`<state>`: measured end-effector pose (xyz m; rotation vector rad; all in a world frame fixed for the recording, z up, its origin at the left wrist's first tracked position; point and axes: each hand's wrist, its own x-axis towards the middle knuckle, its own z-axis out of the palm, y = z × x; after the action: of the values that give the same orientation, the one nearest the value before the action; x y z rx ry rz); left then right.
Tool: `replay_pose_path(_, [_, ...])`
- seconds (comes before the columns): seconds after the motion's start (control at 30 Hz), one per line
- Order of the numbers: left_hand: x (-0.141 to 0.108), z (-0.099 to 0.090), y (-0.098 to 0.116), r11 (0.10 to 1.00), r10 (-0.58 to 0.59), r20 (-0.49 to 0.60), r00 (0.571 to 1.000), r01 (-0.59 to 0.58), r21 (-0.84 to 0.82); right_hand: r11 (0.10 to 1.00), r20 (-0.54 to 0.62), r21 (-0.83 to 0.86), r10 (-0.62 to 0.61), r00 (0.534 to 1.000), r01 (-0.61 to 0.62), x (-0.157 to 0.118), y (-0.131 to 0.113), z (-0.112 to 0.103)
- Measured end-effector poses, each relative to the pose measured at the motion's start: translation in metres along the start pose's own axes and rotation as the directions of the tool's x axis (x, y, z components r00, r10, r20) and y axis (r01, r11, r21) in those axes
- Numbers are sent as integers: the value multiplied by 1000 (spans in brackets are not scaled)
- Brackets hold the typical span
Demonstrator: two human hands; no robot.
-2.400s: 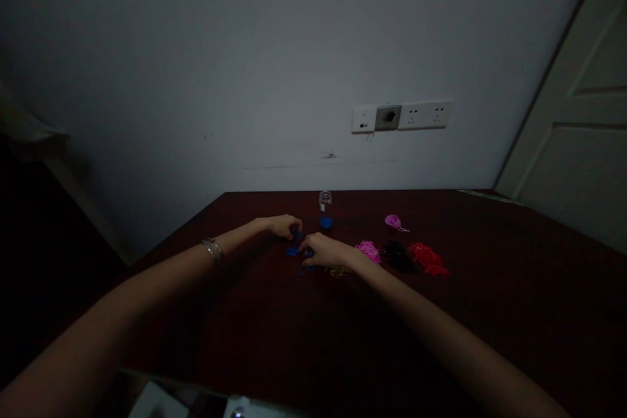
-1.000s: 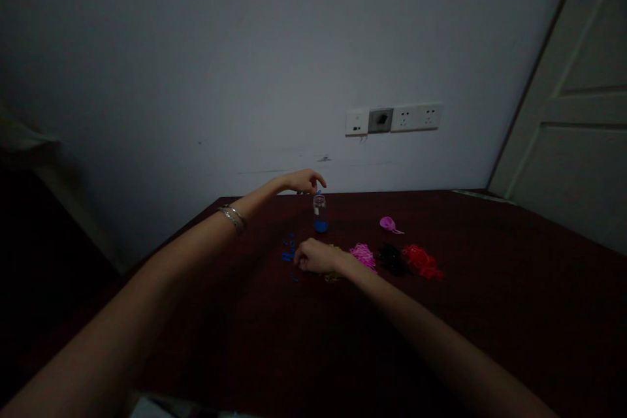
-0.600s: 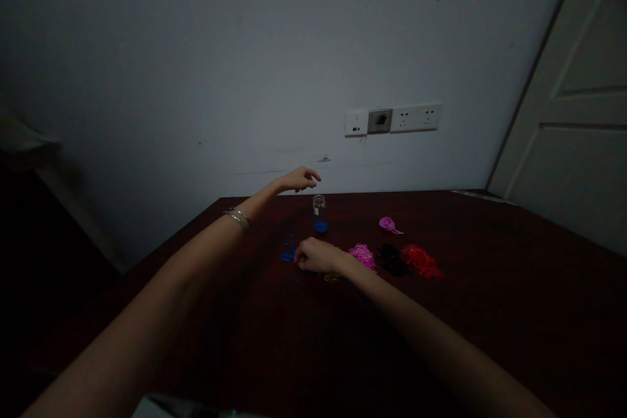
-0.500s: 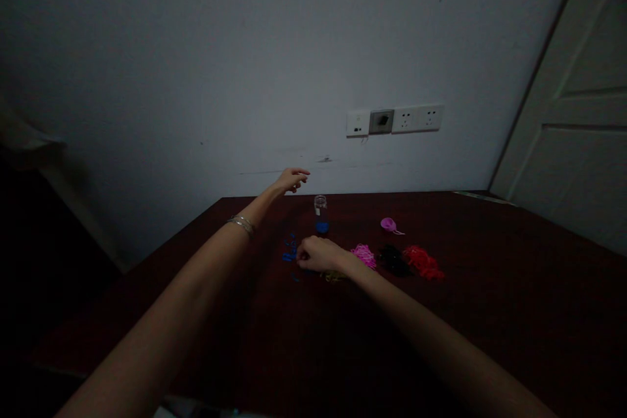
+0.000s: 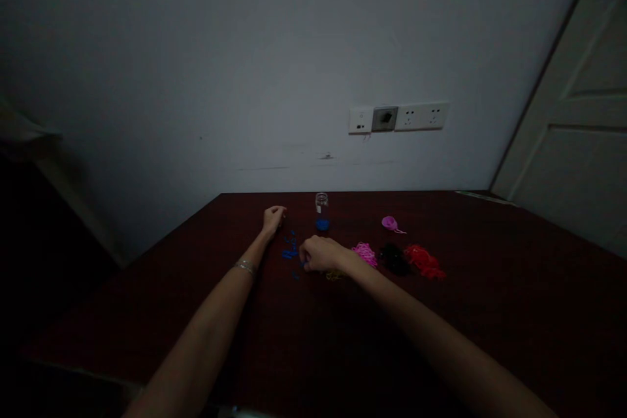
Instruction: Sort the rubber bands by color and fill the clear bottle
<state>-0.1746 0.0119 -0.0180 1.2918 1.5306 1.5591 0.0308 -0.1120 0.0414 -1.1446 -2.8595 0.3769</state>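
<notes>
My right hand [image 5: 317, 253] is low over the tabletop, its fingers pinched together, with a bit of blue at the fingertips. Just left of it lie several small blue pieces [image 5: 289, 253] that look like little rubber bands. My left hand [image 5: 273, 218] rests on the table beyond those pieces, fingers curled in, and I see nothing in it. Between and behind the hands stands an upright clear jar [image 5: 322, 211] without a lid, with blue pieces at its bottom. A yellowish pile of bands [image 5: 335, 275] is partly hidden under my right wrist.
Right of my right hand lie piles of pink bands [image 5: 365, 253], black bands [image 5: 394, 259] and red bands [image 5: 424, 261]. A pink funnel-like cup [image 5: 390, 223] sits behind them. The dark red table [image 5: 490, 241] meets a wall with sockets [image 5: 416, 117]; a door [image 5: 578, 124] stands at right.
My left hand has come down from the air near the jar to the tabletop at its left, and its fingers have curled. My right hand has barely moved.
</notes>
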Motion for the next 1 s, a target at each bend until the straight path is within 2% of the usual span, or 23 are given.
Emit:
replay_pose_path(0.17, [-5, 3, 3, 996, 36, 39, 999, -39, 81, 1000, -5, 24, 6, 1000, -6, -1, -2, 0])
replay_pose_path(0.37, [-6, 1, 2, 991, 51, 22, 998, -54, 122, 993, -44, 115, -6, 999, 11, -2, -5, -1])
replay_pose_path(0.47, [-7, 0, 3, 990, 48, 25, 999, -51, 133, 973, -108, 223, -29, 994, 52, 3, 2, -4])
replay_pose_path(0.57, [-8, 0, 3, 989, 58, 43, 997, -63, 136, 934, -228, 342, -22, 973, 101, 9, 15, -18])
replay_pose_path(0.63, [-7, 0, 3, 989, 56, 46, 997, -62, 132, 899, -328, 418, 11, 945, 134, 15, 26, -35])
replay_pose_path(0.73, [-5, -1, 0, 989, 48, 38, 998, -52, 140, 850, -480, 503, 121, 869, 159, 25, 46, -63])
replay_pose_path(0.87, [0, -1, -5, 987, 57, 42, 998, -62, 147, 829, -623, 540, 274, 732, 149, 42, 71, -90])
replay_pose_path(0.93, [2, -1, -7, 986, 64, 45, 997, -70, 149, 845, -650, 518, 290, 703, 131, 49, 78, -94])
replay_pose_path(1.0, [3, -1, -9, 986, 67, 47, 997, -74, 151, 856, -650, 506, 295, 701, 108, 54, 82, -93])
